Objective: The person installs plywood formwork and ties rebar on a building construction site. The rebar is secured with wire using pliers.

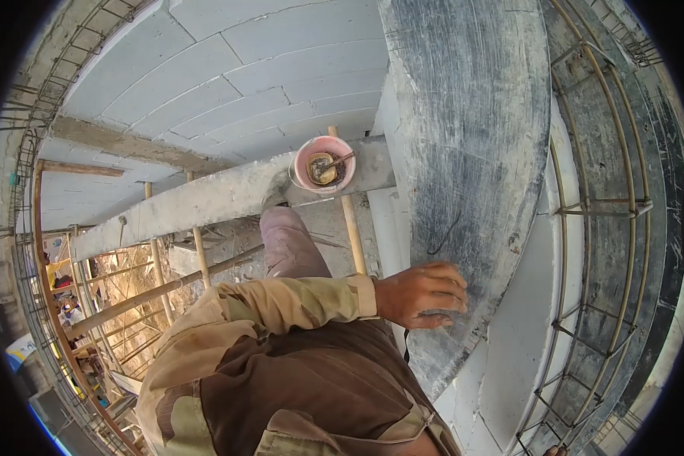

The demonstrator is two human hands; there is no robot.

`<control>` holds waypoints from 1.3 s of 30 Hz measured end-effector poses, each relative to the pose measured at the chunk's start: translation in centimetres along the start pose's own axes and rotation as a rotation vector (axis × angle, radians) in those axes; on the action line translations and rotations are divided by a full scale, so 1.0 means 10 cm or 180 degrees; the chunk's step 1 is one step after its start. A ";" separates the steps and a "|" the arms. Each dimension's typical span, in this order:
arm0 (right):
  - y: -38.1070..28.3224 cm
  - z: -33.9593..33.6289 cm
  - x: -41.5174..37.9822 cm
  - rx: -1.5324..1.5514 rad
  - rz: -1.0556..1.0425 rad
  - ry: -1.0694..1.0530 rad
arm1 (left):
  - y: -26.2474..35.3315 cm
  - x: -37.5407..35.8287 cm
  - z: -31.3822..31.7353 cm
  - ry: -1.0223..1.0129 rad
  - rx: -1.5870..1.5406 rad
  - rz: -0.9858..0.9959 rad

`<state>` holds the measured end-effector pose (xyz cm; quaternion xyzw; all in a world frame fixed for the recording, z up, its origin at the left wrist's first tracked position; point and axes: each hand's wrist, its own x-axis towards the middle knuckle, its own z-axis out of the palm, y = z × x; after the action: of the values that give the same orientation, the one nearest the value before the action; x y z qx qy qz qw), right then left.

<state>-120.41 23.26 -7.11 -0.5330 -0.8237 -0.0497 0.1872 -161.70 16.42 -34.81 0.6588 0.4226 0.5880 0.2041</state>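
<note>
**Hand flat on wet plaster, high on the scaffold**

I saw one hand (422, 295), at the end of a camouflage sleeve (296, 300), pressed against the grey plastered wall face (471, 137). Whether it was my left or my right I could not tell from this view. Its fingers were loosely curled and spread on the plaster, the tips touching the surface; I could not make out whether anything lay under the palm. The other hand was out of sight.

Just above the fingers, a dark curved scratch (444, 235) marked the plaster. Further up beyond the hand, a pink bucket (324, 163) stood on a concrete ledge (205, 201), with a tool (334, 162) resting inside it. A trouser leg (289, 243) reached from the sleeve toward that ledge.

To the far side of the plastered face, past the fingertips, a cage of rebar (608, 205) ran alongside. Behind the sleeve, wooden scaffold poles (159, 289) crossed below a white block wall (228, 68).
</note>
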 end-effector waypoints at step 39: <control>-5.73 12.77 -1.11 0.0417 -0.0541 -0.4094 | -3.42 -4.18 -2.71 -0.0053 -0.0102 -0.4397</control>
<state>-200.39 25.22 -122.52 -0.3768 -0.8119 0.3149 -0.3157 -196.19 -3.92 -80.03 0.2401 0.7351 0.3243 0.5449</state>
